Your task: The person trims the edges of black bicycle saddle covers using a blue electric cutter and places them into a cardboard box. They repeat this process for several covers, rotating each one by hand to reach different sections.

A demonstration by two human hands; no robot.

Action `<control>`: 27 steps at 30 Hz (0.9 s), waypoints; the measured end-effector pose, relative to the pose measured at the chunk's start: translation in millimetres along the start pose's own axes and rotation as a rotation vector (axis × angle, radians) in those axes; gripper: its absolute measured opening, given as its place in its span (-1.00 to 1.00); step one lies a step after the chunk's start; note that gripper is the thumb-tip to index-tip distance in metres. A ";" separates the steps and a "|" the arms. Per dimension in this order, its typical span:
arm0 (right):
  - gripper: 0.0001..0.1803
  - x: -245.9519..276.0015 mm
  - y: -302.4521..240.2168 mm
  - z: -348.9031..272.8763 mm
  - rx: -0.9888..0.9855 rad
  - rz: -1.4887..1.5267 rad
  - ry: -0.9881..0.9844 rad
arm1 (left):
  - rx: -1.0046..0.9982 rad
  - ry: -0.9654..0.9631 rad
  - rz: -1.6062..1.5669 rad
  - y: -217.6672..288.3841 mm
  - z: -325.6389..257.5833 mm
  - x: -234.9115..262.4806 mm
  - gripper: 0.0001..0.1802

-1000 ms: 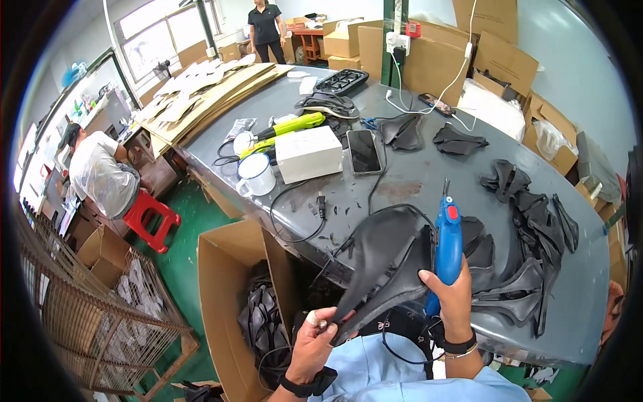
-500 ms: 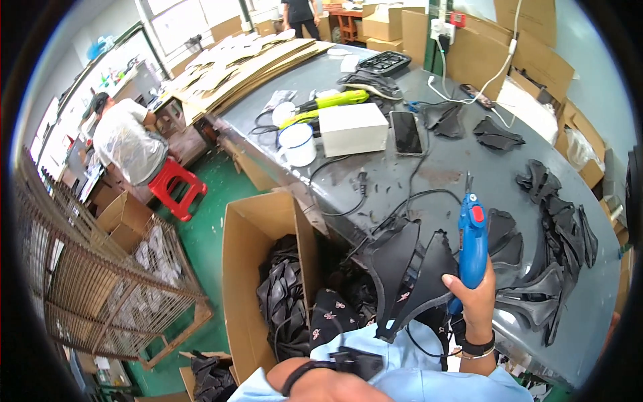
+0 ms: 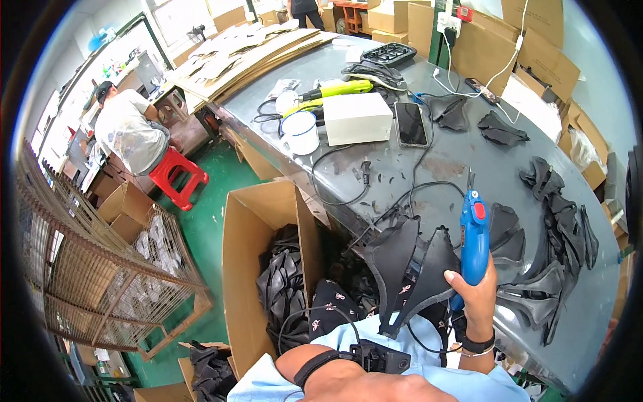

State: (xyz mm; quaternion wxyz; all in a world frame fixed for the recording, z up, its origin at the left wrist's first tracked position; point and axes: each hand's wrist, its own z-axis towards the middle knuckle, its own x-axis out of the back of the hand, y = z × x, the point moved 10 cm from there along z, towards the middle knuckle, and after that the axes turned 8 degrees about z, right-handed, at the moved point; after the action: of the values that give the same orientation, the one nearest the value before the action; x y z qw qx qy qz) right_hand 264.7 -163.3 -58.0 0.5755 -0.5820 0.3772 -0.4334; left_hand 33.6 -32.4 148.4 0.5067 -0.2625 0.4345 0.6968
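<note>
Upright in my right hand [image 3: 477, 295] is a pair of blue electric scissors [image 3: 474, 238] with a red button, its narrow blades pointing up and away. My fingers are closed around its body. A black moulded piece [image 3: 392, 258] with two wide lobes stands at the table's near edge, just left of the scissors; my right thumb lies at its edge. My left hand [image 3: 405, 388] shows only its back at the lower edge, beyond a wrist strap with a small black device [image 3: 382, 356]. Its fingers are out of view, so what it holds cannot be seen.
Several black moulded pieces [image 3: 536, 295] lie on the grey table [image 3: 449, 157] at right. A white box [image 3: 358, 119], a phone [image 3: 410, 124], a mug [image 3: 299, 132] and cables stand farther back. A carton [image 3: 241, 268] of black pieces is at left. A person sits on a red stool [image 3: 179, 177].
My left forearm and its strapped device have moved right and slightly up. The right hand keeps the scissors beside the black piece, nearly unmoved. The whole view has shifted a little.
</note>
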 end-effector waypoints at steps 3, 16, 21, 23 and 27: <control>-0.41 -3.5 0.2 1.2 0.019 0.006 -0.018 | -0.006 0.086 -0.003 -0.9 8.2 2.4 -0.71; -0.44 -5.2 -4.1 -4.0 0.028 0.063 -0.029 | 0.234 -0.001 0.138 -13.3 19.5 11.9 -0.63; -0.44 -6.0 -0.7 -0.9 0.026 0.029 -0.024 | 0.229 -0.282 0.100 -29.6 32.4 10.7 -0.53; -0.43 -4.0 -0.2 -0.6 0.022 0.034 -0.009 | 0.227 -0.401 0.077 -36.5 43.5 10.1 -0.50; -0.42 -5.1 -1.5 -0.8 0.028 0.055 -0.052 | 0.030 -0.643 0.144 -16.7 46.7 33.8 -0.33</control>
State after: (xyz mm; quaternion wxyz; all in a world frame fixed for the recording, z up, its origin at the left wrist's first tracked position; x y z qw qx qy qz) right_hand 262.1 -158.8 -56.9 0.6049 -0.5744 0.3719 -0.4072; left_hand 40.9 26.2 138.1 0.5713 0.0097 0.2796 0.7716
